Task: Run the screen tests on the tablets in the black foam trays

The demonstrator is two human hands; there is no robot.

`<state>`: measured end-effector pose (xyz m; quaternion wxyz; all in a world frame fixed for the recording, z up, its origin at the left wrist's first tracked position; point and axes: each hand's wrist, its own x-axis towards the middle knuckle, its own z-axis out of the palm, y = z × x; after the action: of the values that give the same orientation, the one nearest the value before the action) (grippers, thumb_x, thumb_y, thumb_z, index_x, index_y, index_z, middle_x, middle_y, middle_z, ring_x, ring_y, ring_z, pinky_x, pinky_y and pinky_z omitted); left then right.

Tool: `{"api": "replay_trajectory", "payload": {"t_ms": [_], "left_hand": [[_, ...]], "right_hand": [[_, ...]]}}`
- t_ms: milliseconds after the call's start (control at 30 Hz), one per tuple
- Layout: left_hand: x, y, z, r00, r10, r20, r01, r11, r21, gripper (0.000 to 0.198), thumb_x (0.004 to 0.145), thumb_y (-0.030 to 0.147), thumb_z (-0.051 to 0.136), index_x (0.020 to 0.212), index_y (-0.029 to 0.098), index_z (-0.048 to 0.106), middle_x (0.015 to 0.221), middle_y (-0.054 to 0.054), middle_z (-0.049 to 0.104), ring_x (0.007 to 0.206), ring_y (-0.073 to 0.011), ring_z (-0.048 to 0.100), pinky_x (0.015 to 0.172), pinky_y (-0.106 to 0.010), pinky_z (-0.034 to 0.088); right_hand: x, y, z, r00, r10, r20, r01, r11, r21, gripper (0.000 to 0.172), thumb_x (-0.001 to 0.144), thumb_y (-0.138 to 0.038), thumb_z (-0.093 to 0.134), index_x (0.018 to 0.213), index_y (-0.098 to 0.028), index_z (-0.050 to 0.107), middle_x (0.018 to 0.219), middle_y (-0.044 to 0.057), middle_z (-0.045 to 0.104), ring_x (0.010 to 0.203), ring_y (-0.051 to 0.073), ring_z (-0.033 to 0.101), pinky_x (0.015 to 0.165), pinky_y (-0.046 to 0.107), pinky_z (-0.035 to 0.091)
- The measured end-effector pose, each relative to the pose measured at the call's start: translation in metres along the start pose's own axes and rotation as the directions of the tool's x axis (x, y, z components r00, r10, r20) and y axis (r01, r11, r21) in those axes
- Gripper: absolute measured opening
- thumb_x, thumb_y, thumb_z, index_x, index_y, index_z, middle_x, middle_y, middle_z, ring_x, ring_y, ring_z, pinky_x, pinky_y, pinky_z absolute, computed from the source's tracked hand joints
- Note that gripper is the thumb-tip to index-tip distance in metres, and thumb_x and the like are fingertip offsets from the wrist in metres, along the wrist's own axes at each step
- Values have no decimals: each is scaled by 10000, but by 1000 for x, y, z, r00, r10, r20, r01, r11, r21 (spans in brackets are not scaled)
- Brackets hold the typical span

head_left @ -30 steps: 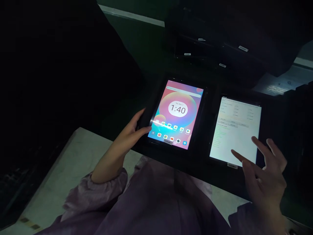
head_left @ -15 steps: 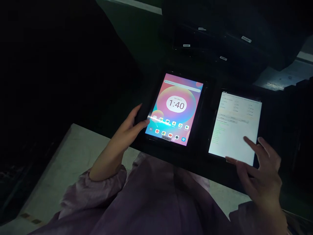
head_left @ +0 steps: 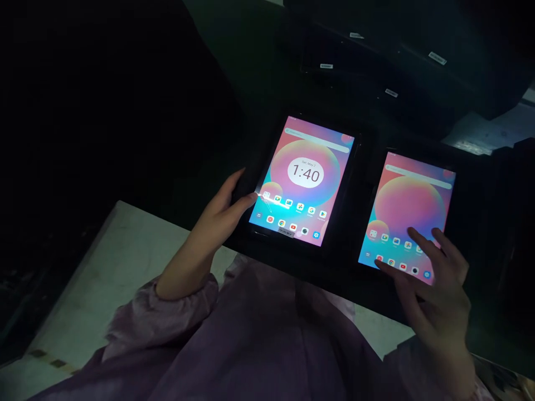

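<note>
Two lit tablets lie side by side on a dark table. The left tablet point(head_left: 307, 178) shows a colourful home screen with the clock reading 1:40 and a small label at its lower edge. My left hand point(head_left: 223, 209) grips this tablet by its left edge, thumb on the front. On the right tablet point(head_left: 412, 206) is a similar home screen without a clock. Over its lower right part is my right hand point(head_left: 438, 278), fingers spread, with the thumb near the bottom row of icons. Whether the fingertips touch the glass is hard to tell.
Beyond the tablets, dark flat objects with small white labels point(head_left: 437, 58) lie at the back. A pale, shiny patch point(head_left: 472, 136) shows at the right. Light floor point(head_left: 137, 250) is visible below the table's near edge.
The right tablet's screen went from a white page of text and boxes to the colourful home screen. My right hand shifted slightly left over it. My left hand keeps its grip.
</note>
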<state>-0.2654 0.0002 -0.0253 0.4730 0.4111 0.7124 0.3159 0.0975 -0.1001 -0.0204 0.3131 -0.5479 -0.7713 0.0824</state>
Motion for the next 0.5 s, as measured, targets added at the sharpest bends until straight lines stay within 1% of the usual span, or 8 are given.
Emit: {"api": "replay_trajectory", "payload": {"t_ms": [100, 200, 267, 300, 333, 400, 467, 500], "left_hand": [[2, -4, 0, 999, 29, 22, -29, 1000, -8, 795, 937, 469, 750, 1683, 267, 562, 1719, -89, 642, 1650, -426, 521, 1394, -592, 420], [2, -7, -4, 996, 51, 75, -51, 999, -7, 904, 875, 431, 765, 1724, 264, 505, 1767, -85, 592, 1669, -431, 491, 1398, -587, 411], [2, -8, -7, 991, 56, 118, -54, 998, -23, 969, 831, 400, 763, 1746, 273, 472, 1811, -76, 538, 1677, -435, 476, 1400, -582, 404], [2, -9, -8, 988, 55, 144, -51, 998, -32, 1000, 816, 391, 766, 1759, 274, 453, 1831, -75, 510, 1685, -436, 464, 1403, -579, 398], [2, -9, -10, 984, 56, 169, -50, 998, -39, 1029, 810, 390, 771, 1772, 268, 429, 1846, -80, 486, 1693, -436, 451, 1406, -579, 389], [4, -11, -12, 975, 69, 210, -63, 997, -33, 1084, 807, 398, 786, 1797, 230, 379, 1863, -115, 451, 1701, -442, 434, 1410, -591, 373], [6, -14, -14, 968, 97, 233, -99, 995, -6, 1124, 809, 404, 796, 1813, 192, 337, 1879, -154, 409, 1709, -452, 416, 1415, -608, 351], [7, -15, -15, 964, 113, 240, -118, 993, 7, 1137, 804, 399, 799, 1817, 185, 328, 1888, -164, 388, 1714, -457, 406, 1417, -615, 340]], "right_hand": [[5, 1, 10, 998, -63, -11, 63, 997, -44, 275, 1033, -126, 748, 1110, -339, 904, 1708, -9, 629, 1670, 429, 469, 1217, 654, 544], [4, 3, 14, 997, -76, -2, 76, 995, -71, 258, 1042, -147, 736, 1073, -333, 912, 1709, 2, 628, 1694, 469, 420, 1229, 698, 522], [3, 4, 14, 997, -77, 20, 78, 993, -93, 269, 1054, -161, 723, 1088, -347, 914, 1727, -20, 610, 1695, 491, 412, 1219, 721, 519], [2, 4, 13, 997, -71, 24, 73, 992, -98, 299, 1059, -163, 718, 1148, -375, 910, 1737, -44, 597, 1693, 495, 415, 1210, 727, 521], [2, 3, 12, 998, -58, 13, 59, 994, -94, 368, 1060, -156, 718, 1244, -424, 890, 1746, -75, 580, 1694, 494, 415, 1204, 728, 523], [3, 1, 10, 999, -22, -26, 21, 998, -64, 584, 1050, -123, 722, 1438, -557, 779, 1741, -139, 568, 1695, 479, 422, 1195, 719, 530], [4, -2, 8, 998, 0, -65, -3, 999, -42, 740, 1032, -78, 726, 1502, -647, 682, 1709, -179, 591, 1678, 459, 457, 1188, 699, 541], [4, -3, 7, 998, 4, -69, -6, 999, -31, 770, 1021, -58, 729, 1503, -655, 674, 1698, -180, 601, 1669, 455, 472, 1193, 695, 539]]}}
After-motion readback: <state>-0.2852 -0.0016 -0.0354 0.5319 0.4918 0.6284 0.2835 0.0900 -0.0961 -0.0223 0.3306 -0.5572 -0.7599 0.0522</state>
